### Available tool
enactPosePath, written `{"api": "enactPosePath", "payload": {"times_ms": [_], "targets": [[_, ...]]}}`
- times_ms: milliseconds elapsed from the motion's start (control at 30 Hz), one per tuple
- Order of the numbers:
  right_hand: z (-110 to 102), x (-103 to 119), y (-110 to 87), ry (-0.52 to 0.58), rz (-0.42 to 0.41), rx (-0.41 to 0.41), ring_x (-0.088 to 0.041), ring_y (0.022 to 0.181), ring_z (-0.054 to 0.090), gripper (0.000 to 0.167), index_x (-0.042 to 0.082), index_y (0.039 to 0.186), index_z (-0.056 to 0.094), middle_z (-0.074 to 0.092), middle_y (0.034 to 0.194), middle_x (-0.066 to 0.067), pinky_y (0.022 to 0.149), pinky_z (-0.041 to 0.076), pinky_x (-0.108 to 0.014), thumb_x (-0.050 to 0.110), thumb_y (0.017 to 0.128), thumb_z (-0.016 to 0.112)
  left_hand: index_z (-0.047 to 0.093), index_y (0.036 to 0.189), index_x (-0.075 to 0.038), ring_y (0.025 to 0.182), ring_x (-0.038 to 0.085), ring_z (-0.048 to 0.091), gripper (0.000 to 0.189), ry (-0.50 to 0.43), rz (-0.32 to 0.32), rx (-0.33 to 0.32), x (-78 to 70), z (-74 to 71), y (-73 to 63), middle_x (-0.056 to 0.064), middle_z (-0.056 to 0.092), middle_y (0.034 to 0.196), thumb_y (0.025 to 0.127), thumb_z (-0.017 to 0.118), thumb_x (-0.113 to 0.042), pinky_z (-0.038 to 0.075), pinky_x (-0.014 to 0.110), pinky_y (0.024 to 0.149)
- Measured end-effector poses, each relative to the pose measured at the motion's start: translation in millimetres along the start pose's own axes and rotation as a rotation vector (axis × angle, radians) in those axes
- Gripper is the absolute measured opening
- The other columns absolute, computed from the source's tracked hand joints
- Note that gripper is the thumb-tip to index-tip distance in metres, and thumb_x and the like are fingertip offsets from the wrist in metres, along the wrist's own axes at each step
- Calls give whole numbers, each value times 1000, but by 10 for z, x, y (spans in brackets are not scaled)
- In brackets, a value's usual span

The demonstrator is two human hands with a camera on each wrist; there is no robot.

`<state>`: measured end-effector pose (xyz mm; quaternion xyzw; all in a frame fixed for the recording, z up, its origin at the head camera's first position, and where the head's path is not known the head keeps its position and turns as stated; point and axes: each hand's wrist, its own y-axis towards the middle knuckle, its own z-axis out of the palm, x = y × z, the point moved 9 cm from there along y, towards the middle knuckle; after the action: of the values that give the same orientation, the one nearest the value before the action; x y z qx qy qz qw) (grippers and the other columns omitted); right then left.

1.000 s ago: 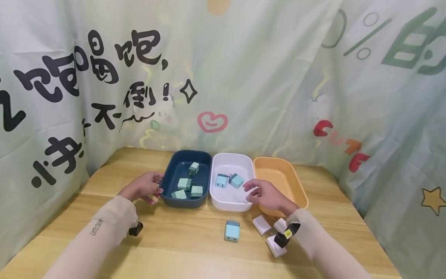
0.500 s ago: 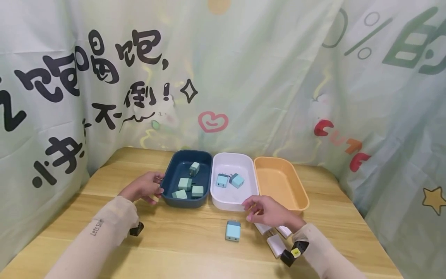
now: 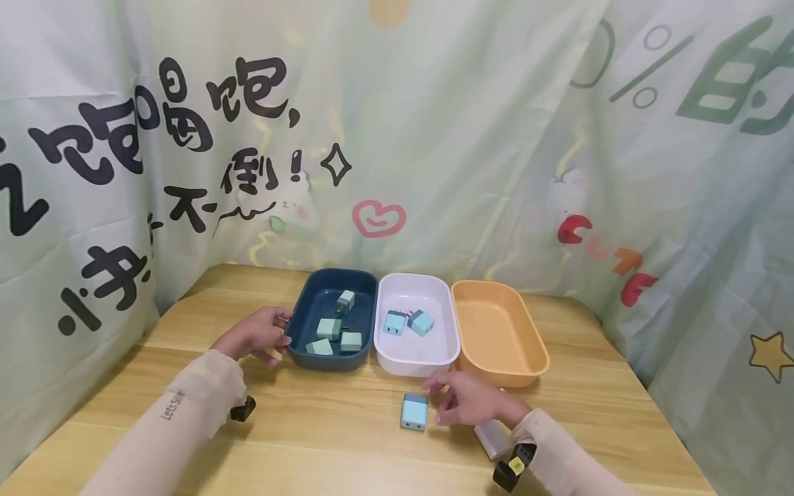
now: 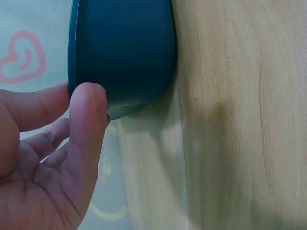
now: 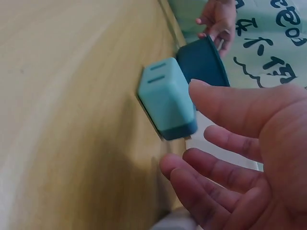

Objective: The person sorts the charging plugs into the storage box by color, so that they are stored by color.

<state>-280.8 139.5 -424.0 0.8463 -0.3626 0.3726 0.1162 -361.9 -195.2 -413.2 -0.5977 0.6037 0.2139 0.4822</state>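
Observation:
A blue USB charger plug (image 3: 413, 413) with a darker blue prong end lies on the table in front of the white tray (image 3: 418, 362). Just to its right is my right hand (image 3: 470, 399), fingers loosely spread and holding nothing; in the right wrist view the thumb tip is close to the charger (image 5: 165, 98). On the left, my left hand (image 3: 257, 333) pinches the rim of the dark blue tray (image 3: 319, 296), the thumb (image 4: 88, 110) against its outer wall. Several pale green chargers (image 3: 329, 329) lie inside that tray. Two blue chargers (image 3: 420, 322) sit in the white tray.
An orange tray (image 3: 499, 327) stands right of the white one, the three trays side by side. A white charger (image 3: 492, 439) shows below my right hand, which hides others. A printed curtain (image 3: 446, 138) hangs behind the wooden table (image 3: 310, 441).
My right hand has moved from over the white tray down toward me, beside the blue charger on the table, covering most of the white chargers. The left hand has stayed at the dark blue tray.

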Motion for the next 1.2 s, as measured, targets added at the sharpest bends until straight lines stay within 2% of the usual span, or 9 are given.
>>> {"api": "enactPosePath", "payload": {"times_ms": [433, 667, 833, 967, 1100, 1200], "targets": [[109, 1, 76, -36, 27, 28, -4, 64, 59, 53, 5, 122, 60, 60, 101, 4, 58, 51, -22, 18, 76, 83, 28, 146, 6, 86, 33, 60, 60, -12, 7, -3, -15, -3, 23, 33, 40, 136, 92, 54, 9, 58, 42, 60], [147, 70, 130, -171, -20, 18, -1, 60, 52, 59, 7, 120, 60, 59, 76, 6, 56, 47, -19, 24, 71, 87, 27, 145, 6, 85, 32, 60, 59, -11, 7, -5, -11, -3, 22, 33, 39, 136, 93, 54, 9, 58, 42, 60], [159, 82, 180, -252, -15, 7, -2, 65, 50, 54, 9, 117, 61, 56, 77, 10, 60, 46, -19, 26, 72, 87, 28, 146, 6, 85, 31, 60, 59, -3, 1, -8, -21, -11, 35, 33, 39, 136, 93, 54, 9, 58, 42, 60], [186, 97, 180, -239, -34, -8, -2, 69, 51, 46, 14, 109, 63, 55, 79, 12, 61, 46, -19, 25, 71, 87, 28, 145, 7, 84, 32, 60, 59, -6, 10, -8, -9, 4, 11, 34, 40, 135, 92, 54, 9, 58, 43, 60], [174, 120, 149, -187, -71, -28, -5, 74, 53, 45, 15, 107, 64, 55, 83, 14, 64, 47, -20, 25, 70, 87, 28, 145, 7, 85, 32, 60, 59, -11, 9, -5, 13, 22, -20, 34, 39, 135, 92, 54, 9, 58, 43, 60], [90, 161, 137, -148, -101, -65, -8, 77, 55, 46, 14, 108, 64, 57, 86, 13, 65, 50, -22, 24, 70, 88, 28, 145, 8, 85, 33, 60, 59, -9, 16, -6, -16, 13, -19, 34, 39, 135, 92, 55, 9, 58, 43, 60]]}}
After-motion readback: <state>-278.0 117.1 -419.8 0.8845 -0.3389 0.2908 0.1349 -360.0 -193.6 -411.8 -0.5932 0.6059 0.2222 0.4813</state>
